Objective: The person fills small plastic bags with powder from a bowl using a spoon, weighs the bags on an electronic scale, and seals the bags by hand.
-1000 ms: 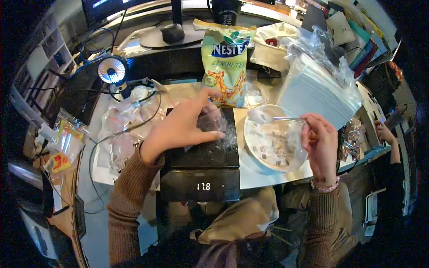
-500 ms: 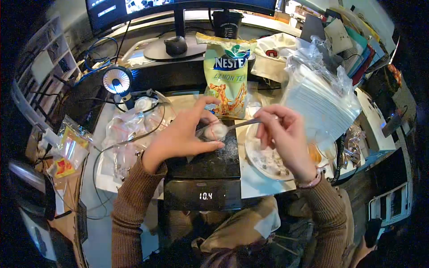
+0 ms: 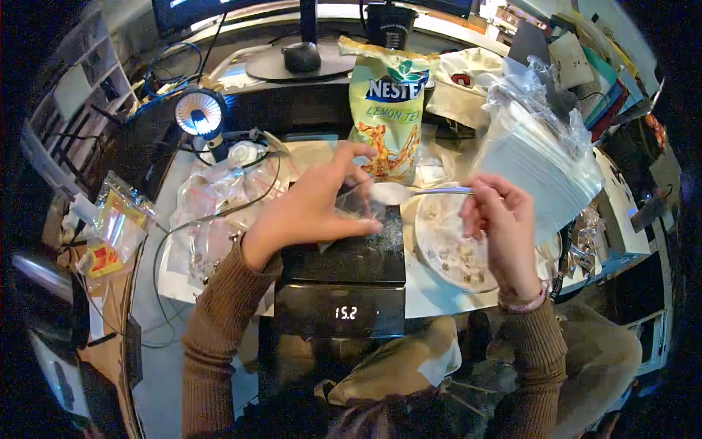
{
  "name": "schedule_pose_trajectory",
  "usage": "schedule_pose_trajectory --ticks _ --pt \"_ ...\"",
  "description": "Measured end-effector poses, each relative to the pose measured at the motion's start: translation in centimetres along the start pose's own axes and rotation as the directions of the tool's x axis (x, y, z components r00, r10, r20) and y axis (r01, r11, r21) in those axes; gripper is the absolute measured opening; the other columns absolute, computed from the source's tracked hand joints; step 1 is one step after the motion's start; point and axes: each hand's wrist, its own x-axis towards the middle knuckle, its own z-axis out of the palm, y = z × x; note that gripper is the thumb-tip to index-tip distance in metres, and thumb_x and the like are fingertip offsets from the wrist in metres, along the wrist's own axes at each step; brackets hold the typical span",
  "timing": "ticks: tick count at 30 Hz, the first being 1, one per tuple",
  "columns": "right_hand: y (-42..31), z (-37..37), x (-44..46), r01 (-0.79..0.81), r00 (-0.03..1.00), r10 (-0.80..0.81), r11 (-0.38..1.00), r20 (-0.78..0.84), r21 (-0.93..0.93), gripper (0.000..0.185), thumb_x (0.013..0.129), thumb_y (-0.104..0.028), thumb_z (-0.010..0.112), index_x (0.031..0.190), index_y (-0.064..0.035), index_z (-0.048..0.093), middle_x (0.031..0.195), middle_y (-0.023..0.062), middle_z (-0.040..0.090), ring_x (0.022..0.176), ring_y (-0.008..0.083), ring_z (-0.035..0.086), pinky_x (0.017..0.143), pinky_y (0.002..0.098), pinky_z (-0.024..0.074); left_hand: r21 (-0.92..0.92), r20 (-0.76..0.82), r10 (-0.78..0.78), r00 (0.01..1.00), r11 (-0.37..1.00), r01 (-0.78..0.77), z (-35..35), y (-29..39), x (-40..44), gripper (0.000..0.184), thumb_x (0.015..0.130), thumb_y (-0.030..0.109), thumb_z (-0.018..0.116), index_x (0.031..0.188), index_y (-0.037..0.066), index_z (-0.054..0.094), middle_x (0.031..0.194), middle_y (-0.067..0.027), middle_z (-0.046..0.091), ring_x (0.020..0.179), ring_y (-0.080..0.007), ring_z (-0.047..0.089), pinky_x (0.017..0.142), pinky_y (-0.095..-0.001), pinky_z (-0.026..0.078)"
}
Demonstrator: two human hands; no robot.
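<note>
A white counter lies under a dim room, with a slotted rack at left, a monitor behind and coloured folders at far right. There are one lamp, one scale reading 15.2, one lemon tea bag, one black cup, one spoon and one plate; the plastic bags overlap too much to count. A cable crosses those bags. The left hand covers part of the scale, thumb and fingers wide apart around a clear pouch; whether they grip it cannot be told. The right hand, closed on the spoon's handle, hides part of the plate. White powder fills the spoon's bowl, beside the pouch. A wrapped stack of trays stands behind the right hand.
</note>
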Motion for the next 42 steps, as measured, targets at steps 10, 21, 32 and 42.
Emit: schedule_pose_trajectory --ticks 10,21,32,42 --pt "2.2 -8.8 -5.5 -0.005 0.935 -0.046 0.99 -0.352 -0.142 0.017 0.087 -0.008 0.048 0.098 0.0021 0.057 0.063 0.0002 0.052 0.049 0.0036 0.043 0.043 0.0142 0.029 0.083 -0.196 0.001 0.981 0.996 0.016 -0.7 -1.5 0.2 0.081 0.062 0.049 0.073 0.117 0.001 0.039 0.102 -0.0169 0.057 0.1 -0.0289 0.055 0.086 -0.0363 0.042" --pt "3.5 -7.5 -7.9 0.584 0.686 -0.622 0.163 0.377 -0.795 0.017 0.089 -0.005 0.045 0.1 0.0021 0.056 0.069 0.0028 0.056 0.052 0.0054 0.045 0.046 0.017 0.0321 -0.041 -0.248 -0.048 0.968 0.998 0.039 -1.6 -1.6 0.2 0.076 0.062 0.051 0.072 0.113 0.002 0.043 0.101 -0.0161 0.058 0.101 -0.0265 0.055 0.087 -0.0366 0.041" --pt "4.7 -6.5 -8.2 0.33 0.77 -0.592 0.688 -0.236 -0.647 0.017 0.089 -0.01 0.048 0.097 0.0018 0.056 0.067 0.0016 0.054 0.051 0.0048 0.044 0.046 0.0179 0.031 0.058 -0.107 0.101 0.989 0.994 -0.095 -0.9 -1.9 -0.3 0.073 0.061 0.044 0.075 0.11 -0.001 0.044 0.096 -0.0146 0.06 0.096 -0.0264 0.056 0.085 -0.035 0.043" --pt "-0.4 -1.8 0.2 0.082 0.997 -0.081 0.976 0.015 -0.201 0.017 0.087 -0.014 0.049 0.091 0.0004 0.058 0.058 0.0004 0.051 0.046 0.0054 0.045 0.042 0.0177 0.0317 0.057 -0.012 0.086 0.996 0.995 -0.085 1.5 -1.9 -0.1 0.074 0.058 0.028 0.078 0.114 -0.001 0.038 0.087 -0.0164 0.06 0.081 -0.0313 0.059 0.077 -0.0362 0.046"
